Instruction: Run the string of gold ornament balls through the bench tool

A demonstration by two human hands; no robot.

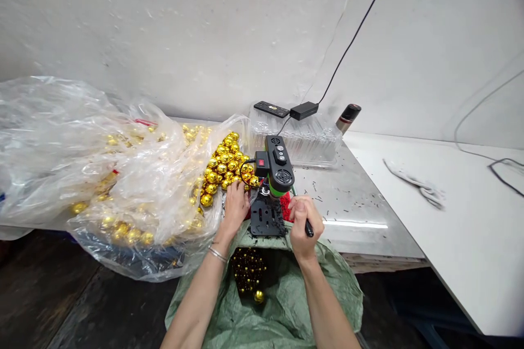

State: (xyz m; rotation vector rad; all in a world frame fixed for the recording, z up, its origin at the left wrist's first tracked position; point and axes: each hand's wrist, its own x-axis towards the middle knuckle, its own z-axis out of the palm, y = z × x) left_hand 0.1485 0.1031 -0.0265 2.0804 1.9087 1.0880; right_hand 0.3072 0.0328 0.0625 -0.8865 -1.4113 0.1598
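Note:
My left hand (236,204) reaches to the near edge of a pile of shiny gold balls (223,166), its fingers stretched forward and touching the pile; the fingertips are partly hidden. My right hand (305,223) is closed in a fist around a black handle (309,228), whose end sticks out below the fingers. Between the hands stands a small black machine (279,166) with round vents, knobs and a red switch, above a slotted black plate (262,218). Small black pieces are scattered over the plate. Below it, an open green sack (282,283) holds many gold balls.
A large clear plastic bag (139,174) of gold balls covers the left side. Behind the machine sits a clear tray (298,139) bearing a power adapter (303,110) and a black strip (271,108). A can (348,118) leans nearby. Scissors (413,182) lie on the white table (462,240).

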